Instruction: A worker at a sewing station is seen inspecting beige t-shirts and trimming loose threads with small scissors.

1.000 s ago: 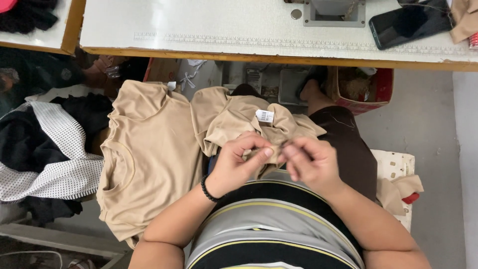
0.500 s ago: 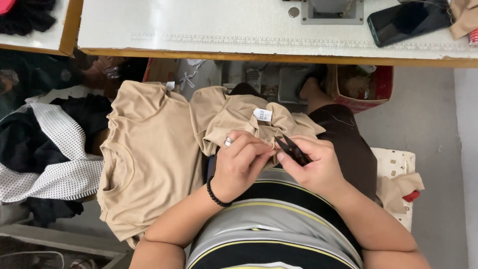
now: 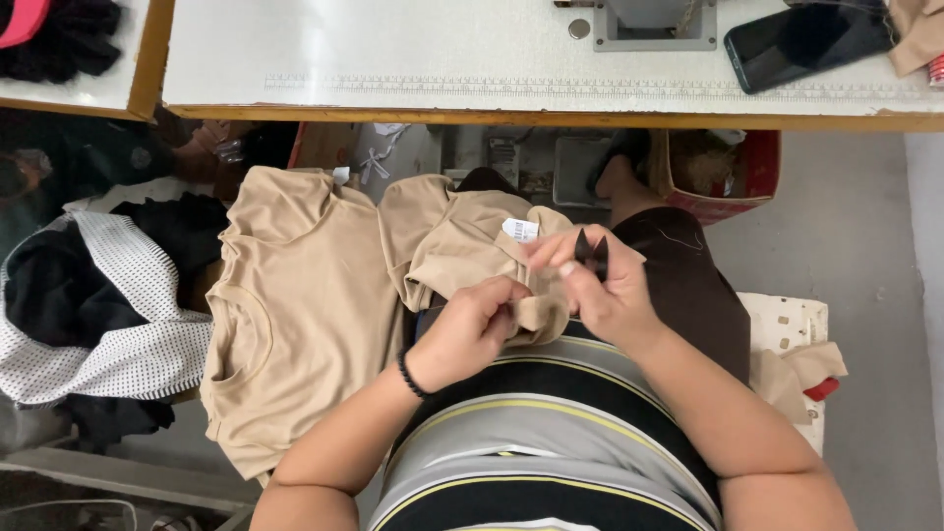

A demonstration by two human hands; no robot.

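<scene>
Mid-frame, left hand [image 3: 474,329] fisted on soft beige garment [image 3: 462,246] — right hand [image 3: 600,290] raised beside it, fingers pinched on small black clippers [image 3: 591,252]; white tag [image 3: 520,229] above.

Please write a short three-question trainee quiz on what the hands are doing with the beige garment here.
1. True or false: the right hand holds a small black tool.
2. What does the left hand pinch: A) the phone, B) the beige garment, C) the dotted white cloth?
3. What small white thing sits on the garment near the hands?

Key: 1 true; 2 B; 3 a sewn-in label.
</scene>
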